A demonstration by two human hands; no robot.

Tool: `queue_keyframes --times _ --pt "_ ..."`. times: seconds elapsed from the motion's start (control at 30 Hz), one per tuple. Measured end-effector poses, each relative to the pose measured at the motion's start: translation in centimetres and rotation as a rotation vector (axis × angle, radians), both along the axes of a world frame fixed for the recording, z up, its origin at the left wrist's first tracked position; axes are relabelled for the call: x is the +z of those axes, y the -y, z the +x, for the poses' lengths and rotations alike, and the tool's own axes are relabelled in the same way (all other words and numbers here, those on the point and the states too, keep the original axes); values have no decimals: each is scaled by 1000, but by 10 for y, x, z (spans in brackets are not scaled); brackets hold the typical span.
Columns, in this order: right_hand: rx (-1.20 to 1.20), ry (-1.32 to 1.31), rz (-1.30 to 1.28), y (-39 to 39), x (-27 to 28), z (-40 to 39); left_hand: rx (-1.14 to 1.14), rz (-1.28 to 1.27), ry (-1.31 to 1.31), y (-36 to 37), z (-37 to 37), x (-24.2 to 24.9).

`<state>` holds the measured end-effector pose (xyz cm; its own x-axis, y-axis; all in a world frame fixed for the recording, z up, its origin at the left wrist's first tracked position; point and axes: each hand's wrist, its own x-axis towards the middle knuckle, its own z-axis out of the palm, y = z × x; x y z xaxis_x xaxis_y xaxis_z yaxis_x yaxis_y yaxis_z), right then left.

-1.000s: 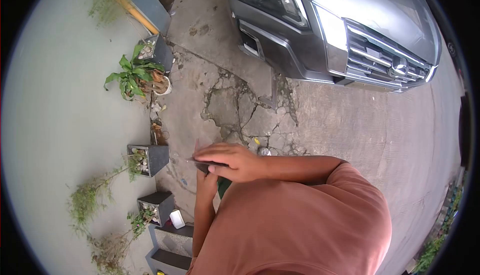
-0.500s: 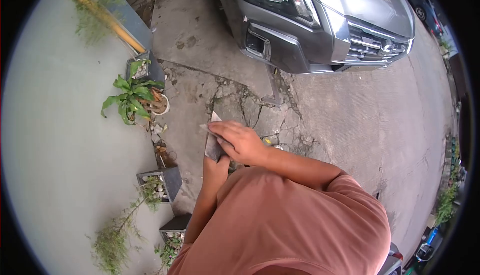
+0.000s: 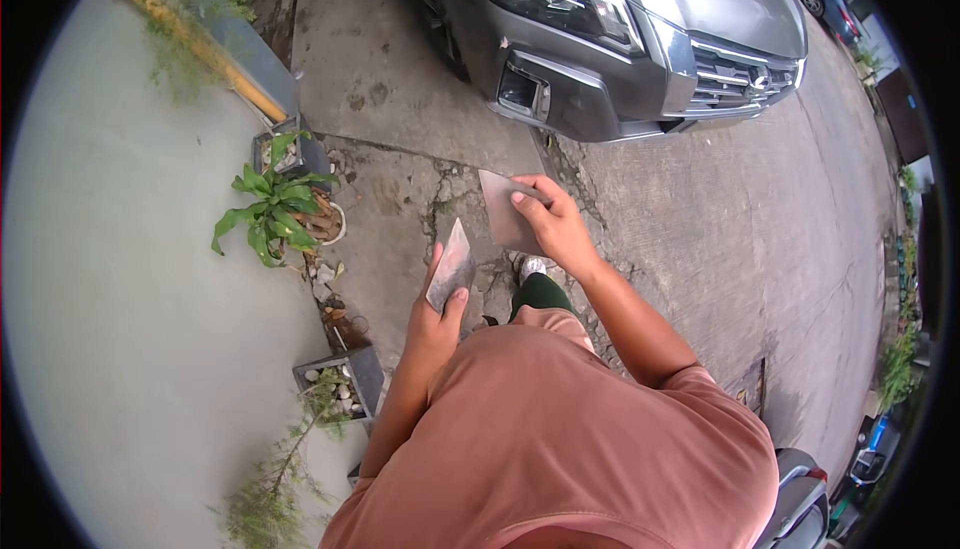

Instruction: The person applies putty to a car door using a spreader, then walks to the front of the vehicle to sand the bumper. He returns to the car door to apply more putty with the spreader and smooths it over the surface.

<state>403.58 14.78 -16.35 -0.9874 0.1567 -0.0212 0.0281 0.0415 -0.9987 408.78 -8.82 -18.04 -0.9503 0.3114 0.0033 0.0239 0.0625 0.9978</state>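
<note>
My left hand is closed on a thin, flat plate that looks like a putty scraper. Its surface is pale grey with darker smudges, and one pointed corner aims up and forward. To the right and a little farther out, my right hand pinches a second thin scraper-like plate, greyish brown, with the thumb on its near face. A gap separates the two plates, both held in the air above cracked concrete. Any handles are hidden by my fingers.
A silver car stands ahead on the concrete ground. Along the pale wall at left are a leafy plant and a square planter with stones. My shoe shows below the right hand.
My right hand has come away from the left-hand plate, moving right and forward, so its own plate now shows in full. The left hand has shifted slightly right.
</note>
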Motion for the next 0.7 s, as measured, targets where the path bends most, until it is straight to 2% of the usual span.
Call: queue_keyframes --times 0.07,0.1,0.17,0.23,0.27,0.33,0.37,0.43,0.47,0.57,0.6,0.7 --pt "-74 30 -78 -8 10 -9 -52 -119 -50 16 -10 9" --pt "-83 5 -273 -7 15 -14 -79 -179 -71 22 -11 15" --pt "-263 -77 -198 0 2 -31 -89 -332 -245 22 -9 34" --pt "-333 -86 -60 9 -26 -39 -137 -451 -402 24 -9 50" --pt "-307 -44 -51 19 -38 -35 -92 -454 -428 27 -11 49" --pt "-92 20 -111 55 -35 -3 2 -457 -481 32 -13 44" --pt "38 53 -138 70 -36 14 59 -367 -372 38 -14 37" --pt "218 107 82 80 -37 41 167 -188 -146 51 -18 23" --pt "220 149 69 82 -32 48 230 -44 -49 50 -16 26" --pt "123 241 -265 85 -19 49 251 321 97 46 -10 13" --pt "69 305 -494 88 -9 48 196 429 117 43 -6 11" --pt "85 411 -763 85 -13 43 88 514 130 40 7 2"
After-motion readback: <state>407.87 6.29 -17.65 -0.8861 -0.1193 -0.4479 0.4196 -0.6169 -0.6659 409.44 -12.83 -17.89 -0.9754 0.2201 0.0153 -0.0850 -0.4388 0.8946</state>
